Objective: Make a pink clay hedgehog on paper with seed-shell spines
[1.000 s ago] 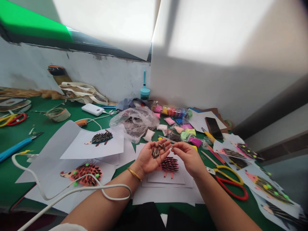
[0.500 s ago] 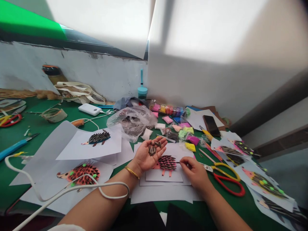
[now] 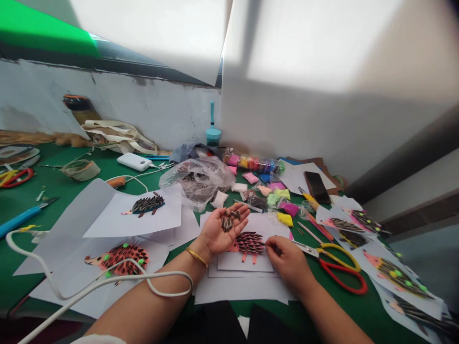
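My left hand (image 3: 220, 231) lies palm up with its fingers stretched out, cradling several striped sunflower seeds (image 3: 227, 223). Partly beneath it, on stacked white sheets (image 3: 240, 289), is a pink clay hedgehog (image 3: 250, 242) with rows of seeds for spines and two pink legs. The fingertips of my right hand (image 3: 287, 258) are pinched at the hedgehog's right edge, on a sunflower seed that they mostly cover. Scissors (image 3: 340, 267) with yellow and red handles lie just right of that hand.
A plastic bag of seeds (image 3: 196, 181) and small packets of coloured clay (image 3: 283, 195) lie behind my hands. Finished seed hedgehogs (image 3: 396, 274) are piled at right; others (image 3: 125, 259) lie at left. A white cable (image 3: 107, 282) crosses my left forearm. A phone (image 3: 316, 187) lies at back right.
My right hand has shifted slightly left, closer to the hedgehog's edge. The seed that stuck out from its fingertips is now mostly hidden. My left hand has stayed in place.
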The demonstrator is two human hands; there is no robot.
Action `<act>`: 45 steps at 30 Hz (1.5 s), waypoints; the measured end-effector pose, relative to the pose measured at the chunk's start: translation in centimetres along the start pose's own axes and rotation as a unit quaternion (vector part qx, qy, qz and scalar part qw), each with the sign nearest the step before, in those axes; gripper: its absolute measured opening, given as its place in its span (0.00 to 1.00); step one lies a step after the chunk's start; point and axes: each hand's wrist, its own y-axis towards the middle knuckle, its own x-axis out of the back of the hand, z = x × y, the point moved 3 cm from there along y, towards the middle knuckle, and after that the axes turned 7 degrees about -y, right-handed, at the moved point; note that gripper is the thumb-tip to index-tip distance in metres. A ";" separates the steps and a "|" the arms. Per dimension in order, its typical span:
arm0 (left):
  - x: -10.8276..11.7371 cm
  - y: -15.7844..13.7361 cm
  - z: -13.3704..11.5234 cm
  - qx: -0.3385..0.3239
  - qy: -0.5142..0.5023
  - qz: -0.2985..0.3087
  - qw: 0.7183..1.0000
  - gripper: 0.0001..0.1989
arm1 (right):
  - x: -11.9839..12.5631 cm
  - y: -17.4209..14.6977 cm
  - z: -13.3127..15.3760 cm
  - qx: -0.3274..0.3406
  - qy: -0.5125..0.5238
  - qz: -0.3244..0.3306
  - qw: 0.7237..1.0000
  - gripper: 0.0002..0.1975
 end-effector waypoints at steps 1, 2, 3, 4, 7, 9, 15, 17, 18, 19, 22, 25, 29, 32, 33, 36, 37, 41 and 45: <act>0.0 0.0 0.0 0.000 0.000 -0.001 1.000 0.20 | 0.0 0.0 0.0 0.001 -0.003 0.003 1.000 0.06; 0.0 0.0 0.0 -0.001 0.001 0.000 1.000 0.20 | -0.1 0.0 0.0 0.001 -0.007 0.006 1.000 0.06; 0.0 0.0 0.0 -0.001 0.001 0.001 1.000 0.20 | -0.1 0.0 0.0 0.002 -0.010 0.008 1.000 0.05; 0.0 0.0 0.0 -0.002 0.002 0.002 1.000 0.20 | -0.2 0.0 0.0 0.004 -0.013 0.009 1.000 0.05; 0.0 0.0 0.0 -0.002 0.002 0.004 1.000 0.20 | -0.3 0.0 -0.1 0.008 -0.021 0.011 1.000 0.06; 0.0 0.0 0.0 -0.001 0.002 0.006 1.000 0.20 | -0.3 0.0 -0.1 0.012 -0.026 0.012 1.000 0.06; 0.1 0.0 0.1 0.002 0.002 0.015 1.000 0.20 | -0.5 -0.1 -0.1 0.024 -0.023 0.015 0.999 0.06; 0.1 0.0 0.1 0.003 0.001 0.016 1.000 0.20 | -0.5 -0.1 -0.2 0.025 -0.023 0.013 0.999 0.06; 0.2 0.0 0.1 0.003 0.000 0.016 1.000 0.20 | -0.5 -0.1 -0.2 0.027 -0.024 0.013 0.999 0.06; 0.2 0.0 0.1 0.003 -0.001 0.016 1.000 0.20 | -0.6 -0.1 -0.2 0.028 -0.026 0.011 0.999 0.06; 0.1 0.0 0.1 0.004 -0.003 0.017 1.000 0.20 | -0.6 -0.1 -0.3 0.032 -0.028 0.008 0.999 0.07; 0.1 0.0 0.1 0.003 -0.001 0.018 1.000 0.20 | -0.7 0.0 -0.4 0.034 -0.032 0.008 0.999 0.06; 0.1 0.0 0.1 0.001 0.001 0.015 1.000 0.20 | -0.7 0.0 -0.3 0.040 -0.041 0.014 0.998 0.06; 0.2 0.0 0.1 0.003 0.002 0.017 1.000 0.20 | -0.7 0.0 -0.3 0.047 -0.043 0.018 0.998 0.07; 0.2 0.0 0.1 0.004 0.001 0.018 1.000 0.20 | -0.7 0.0 -0.3 0.049 -0.045 0.018 0.998 0.07; 0.3 0.0 0.1 0.004 -0.001 0.019 1.000 0.20 | -0.7 0.0 -0.3 0.054 -0.053 0.022 0.997 0.06; 0.3 0.0 0.1 0.004 -0.002 0.019 1.000 0.19 | -0.7 0.0 -0.4 0.055 -0.055 0.023 0.997 0.06; 0.3 0.1 0.1 0.004 -0.003 0.019 1.000 0.19 | -0.7 0.0 -0.5 0.043 -0.053 0.027 0.997 0.06; 0.2 0.0 0.1 -0.001 0.000 0.009 1.000 0.19 | -0.6 -0.1 -0.6 0.018 -0.050 0.035 0.998 0.06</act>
